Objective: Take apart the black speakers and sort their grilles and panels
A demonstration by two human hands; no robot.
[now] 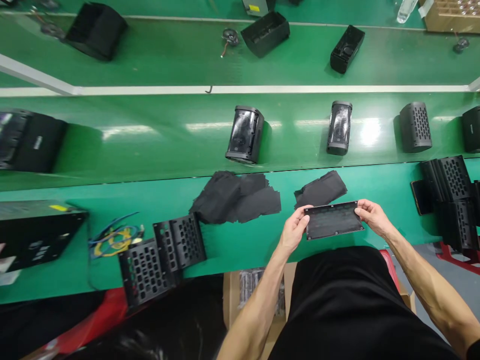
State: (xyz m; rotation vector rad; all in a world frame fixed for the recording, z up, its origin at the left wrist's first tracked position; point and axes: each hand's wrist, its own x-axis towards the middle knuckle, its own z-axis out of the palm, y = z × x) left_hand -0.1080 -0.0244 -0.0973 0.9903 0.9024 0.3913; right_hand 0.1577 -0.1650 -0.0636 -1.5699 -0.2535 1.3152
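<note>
A flat black rectangular panel (333, 220) is held up between my two hands above the near edge of the green table. My left hand (294, 230) pinches its left end, thumb on the upper face. At the opposite end, my right hand (375, 217) grips the upper right corner, also with the thumb on top. Small holes show along the panel's rim. Just beyond it lies a small stack of black sheets (322, 189), partly hidden by the panel. A larger spread pile of black sheets (238, 197) lies to the left.
Perforated black panels (161, 252) overhang the near edge at left, beside coiled cables (116, 240). More perforated panels (455, 195) stack at right near a phone (420, 197). Black speakers (245, 134) stand on the green strip beyond; open black housings (266, 34) lie farther back.
</note>
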